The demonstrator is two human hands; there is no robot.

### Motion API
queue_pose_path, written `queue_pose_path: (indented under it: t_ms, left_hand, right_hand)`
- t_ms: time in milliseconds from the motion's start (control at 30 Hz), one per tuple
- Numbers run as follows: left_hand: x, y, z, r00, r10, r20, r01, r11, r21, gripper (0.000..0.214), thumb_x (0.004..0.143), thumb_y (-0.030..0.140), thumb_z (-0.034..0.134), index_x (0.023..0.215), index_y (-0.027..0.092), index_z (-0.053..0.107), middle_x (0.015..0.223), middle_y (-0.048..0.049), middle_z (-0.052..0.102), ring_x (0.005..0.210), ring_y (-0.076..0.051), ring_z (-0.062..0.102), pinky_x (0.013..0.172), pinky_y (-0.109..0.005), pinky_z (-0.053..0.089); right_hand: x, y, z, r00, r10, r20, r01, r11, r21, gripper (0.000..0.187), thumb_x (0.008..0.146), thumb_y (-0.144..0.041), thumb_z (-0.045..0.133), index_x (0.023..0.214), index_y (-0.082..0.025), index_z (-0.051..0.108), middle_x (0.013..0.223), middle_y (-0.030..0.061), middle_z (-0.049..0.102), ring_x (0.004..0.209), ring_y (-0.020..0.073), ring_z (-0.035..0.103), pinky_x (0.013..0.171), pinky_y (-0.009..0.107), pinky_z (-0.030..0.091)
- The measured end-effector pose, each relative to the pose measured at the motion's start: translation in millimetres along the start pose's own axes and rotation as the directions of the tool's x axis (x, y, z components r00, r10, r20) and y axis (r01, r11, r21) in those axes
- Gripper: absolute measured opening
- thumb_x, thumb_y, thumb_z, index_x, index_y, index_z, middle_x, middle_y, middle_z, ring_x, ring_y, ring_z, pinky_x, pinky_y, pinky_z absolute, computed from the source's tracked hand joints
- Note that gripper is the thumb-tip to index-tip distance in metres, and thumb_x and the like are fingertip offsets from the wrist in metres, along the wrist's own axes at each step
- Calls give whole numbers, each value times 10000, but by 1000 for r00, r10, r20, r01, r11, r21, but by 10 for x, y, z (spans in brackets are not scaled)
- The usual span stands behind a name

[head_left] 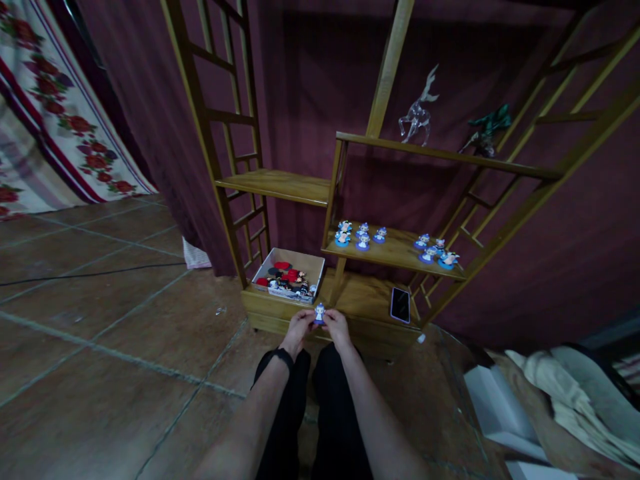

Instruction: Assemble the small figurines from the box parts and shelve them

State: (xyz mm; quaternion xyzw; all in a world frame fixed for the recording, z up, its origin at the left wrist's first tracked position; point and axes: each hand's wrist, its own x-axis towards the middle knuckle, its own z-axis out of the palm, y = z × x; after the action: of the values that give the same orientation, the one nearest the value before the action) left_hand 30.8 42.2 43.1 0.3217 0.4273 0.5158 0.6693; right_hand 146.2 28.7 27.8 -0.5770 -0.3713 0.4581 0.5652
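A small blue-and-white figurine (319, 314) on a purple base is held upright between my two hands, in front of the lower shelf. My left hand (300, 327) pinches it from the left, and my right hand (336, 325) grips its right side. Just beyond, to the left, a cardboard box (320, 265) holds several red, black and white figurines (287, 275). On the middle shelf (400, 252), several similar figurines stand in two groups: one at the left end (363, 241), one at the right end (429, 255).
A phone (400, 305) lies on the bottom shelf at the right. A clear deer ornament (417, 113) and a dark green ornament (490, 130) stand on the upper shelf. White boxes (503, 407) sit on the floor at the right; a cable (100, 273) crosses the floor at the left.
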Motion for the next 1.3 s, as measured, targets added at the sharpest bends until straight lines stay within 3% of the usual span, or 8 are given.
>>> queue_pose_path:
  t_ms: [433, 1300]
  left_hand:
    - [-3, -31, 19, 1000, 25, 3, -25, 999, -25, 216, 508, 218, 751, 664, 132, 629, 631, -24, 635, 577, -110, 577, 569, -222, 438]
    - [-16, 20, 18, 999, -38, 23, 38, 999, 15, 221, 506, 177, 746, 688, 131, 630, 651, -41, 646, 589, -118, 585, 563, -220, 438]
  right_hand:
    - [5, 4, -1, 1000, -2, -17, 2, 1000, 0, 178, 617, -326, 574, 723, -189, 617, 738, -11, 653, 651, 138, 607, 565, 247, 506]
    - [24, 14, 1, 1000, 21, -14, -21, 999, -38, 164, 618, -289, 573, 730, -182, 628, 726, -4, 652, 645, 138, 605, 557, 245, 510]
